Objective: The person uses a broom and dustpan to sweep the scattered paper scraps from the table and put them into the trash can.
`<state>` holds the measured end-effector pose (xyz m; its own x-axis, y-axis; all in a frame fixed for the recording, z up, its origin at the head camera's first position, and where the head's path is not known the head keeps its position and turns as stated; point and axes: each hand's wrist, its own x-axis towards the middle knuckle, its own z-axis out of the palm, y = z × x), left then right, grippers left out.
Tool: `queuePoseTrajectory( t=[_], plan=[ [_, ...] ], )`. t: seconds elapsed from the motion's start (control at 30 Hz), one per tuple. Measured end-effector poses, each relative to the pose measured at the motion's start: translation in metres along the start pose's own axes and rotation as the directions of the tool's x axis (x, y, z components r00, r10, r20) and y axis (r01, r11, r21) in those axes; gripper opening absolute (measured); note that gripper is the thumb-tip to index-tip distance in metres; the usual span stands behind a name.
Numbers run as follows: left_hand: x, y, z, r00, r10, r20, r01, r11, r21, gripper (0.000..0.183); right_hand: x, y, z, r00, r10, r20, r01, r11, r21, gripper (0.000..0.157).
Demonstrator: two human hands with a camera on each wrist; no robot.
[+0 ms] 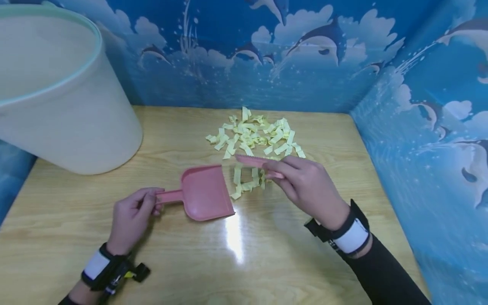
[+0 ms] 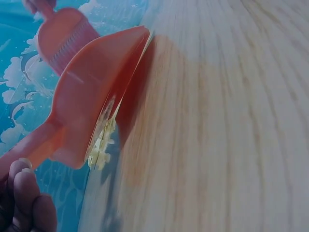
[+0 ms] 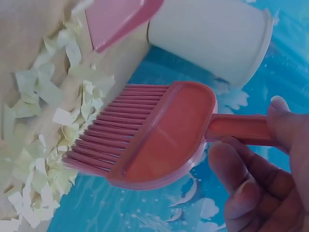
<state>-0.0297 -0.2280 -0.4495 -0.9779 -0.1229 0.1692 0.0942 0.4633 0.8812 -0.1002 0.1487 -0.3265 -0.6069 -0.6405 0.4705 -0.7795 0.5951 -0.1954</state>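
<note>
My left hand (image 1: 131, 216) grips the handle of a pink dustpan (image 1: 206, 192), whose front edge faces right. No scraps show on its surface. In the left wrist view, the dustpan (image 2: 89, 79) casts a shadow on the tabletop. A pink hand brush (image 1: 251, 161) is held by its handle in my right hand (image 1: 310, 190), just right of the dustpan. Pale yellow paper scraps (image 1: 248, 137) lie in a loose pile behind the brush, with a smaller group (image 1: 248, 185) between dustpan and brush. In the right wrist view, the bristles of the brush (image 3: 166, 135) appear beside the scraps (image 3: 36, 164).
A tall white bin (image 1: 87, 123) with a light green rim stands at the back left of the wooden table (image 1: 183, 267). Blue dolphin-printed sheeting (image 1: 213, 84) rises behind the table and along its right side.
</note>
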Motion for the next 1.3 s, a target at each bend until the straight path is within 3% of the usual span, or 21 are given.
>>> queuePoseTrajectory(
  t=[0.2, 0.33, 0.5, 0.63, 0.77, 0.9, 1.13, 1.3],
  plan=[
    [0.004, 0.002, -0.001, 1.000, -0.008, 0.014, 0.008, 1.000, -0.005, 0.025, 0.019, 0.010, 0.022, 0.993, 0.038, 0.113, -0.036, 0.999, -0.013, 0.028],
    [0.005, 0.002, -0.002, 0.999, -0.019, 0.033, 0.019, 1.000, -0.008, 0.026, 0.011, 0.003, 0.023, 0.986, 0.022, 0.168, -0.027, 0.999, 0.028, 0.023],
    [0.008, 0.000, -0.002, 0.999, -0.003, 0.051, 0.004, 1.000, -0.016, 0.026, -0.007, -0.004, -0.003, 0.997, 0.008, 0.075, -0.008, 1.000, 0.009, 0.020],
    [0.010, 0.000, -0.002, 0.999, 0.009, 0.052, -0.008, 1.000, -0.027, 0.025, -0.014, 0.005, -0.016, 0.998, 0.063, -0.005, -0.063, 0.993, -0.100, 0.021],
    [0.012, 0.001, 0.001, 0.999, 0.010, 0.053, -0.008, 0.999, -0.034, 0.023, -0.020, 0.017, -0.008, 0.989, 0.145, 0.005, -0.140, 0.963, -0.230, 0.020],
    [0.012, 0.002, 0.006, 0.998, 0.019, 0.052, -0.016, 0.999, -0.049, 0.020, -0.021, 0.020, 0.012, 0.984, 0.174, 0.032, -0.160, 0.951, -0.266, 0.022],
    [0.012, 0.003, 0.011, 0.996, 0.009, 0.084, -0.002, 0.997, -0.078, 0.021, -0.001, -0.008, 0.037, 0.995, 0.102, -0.007, -0.102, 0.986, -0.131, 0.021],
    [0.011, 0.002, 0.011, 0.995, -0.013, 0.103, 0.022, 0.996, -0.090, 0.023, 0.017, -0.029, 0.045, 0.998, 0.052, -0.034, -0.052, 0.999, -0.002, 0.027]
  ],
)
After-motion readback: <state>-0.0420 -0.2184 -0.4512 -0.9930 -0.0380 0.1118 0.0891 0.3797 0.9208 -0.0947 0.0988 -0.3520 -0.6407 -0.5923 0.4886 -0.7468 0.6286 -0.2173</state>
